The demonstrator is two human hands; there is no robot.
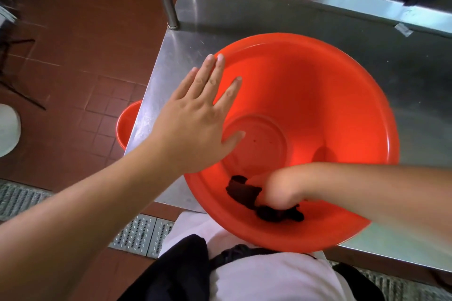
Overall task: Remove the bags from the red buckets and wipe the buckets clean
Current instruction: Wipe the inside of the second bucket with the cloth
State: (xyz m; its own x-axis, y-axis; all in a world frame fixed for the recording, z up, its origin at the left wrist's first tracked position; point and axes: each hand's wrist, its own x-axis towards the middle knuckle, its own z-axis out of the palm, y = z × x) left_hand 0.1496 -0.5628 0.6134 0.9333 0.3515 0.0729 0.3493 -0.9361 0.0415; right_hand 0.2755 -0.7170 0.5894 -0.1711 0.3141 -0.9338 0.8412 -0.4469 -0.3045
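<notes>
Red plastic fills most of what we see: a wide, round, shallow red plastic bucket [318,110] sits on a brushed stainless steel table [244,14], its near rim overhanging the table's near edge, close to our body. No bag is visible inside it.

Our left hand [195,127] lies flat, fingers straight and slightly spread, on the bucket's left rim and inner wall, steadying it. Our right hand [278,190] reaches in from the right and is curled down onto a crumpled dark cloth [247,193] against the near inner wall. The fingers are hidden beneath the hand, so we cannot tell exactly how they grip, though they appear to bunch the cloth.

A second red bucket [126,124] shows partly on the brown tiled floor [73,44], left of the table and tucked under its edge.

We judge the bucket to be light, smooth and somewhat flexible, likely to slide or tip on the slick steel, especially with its rim overhanging. The rolled rim looks like the firmest place to hold. The cloth is soft and limp, best gathered in a fist.
</notes>
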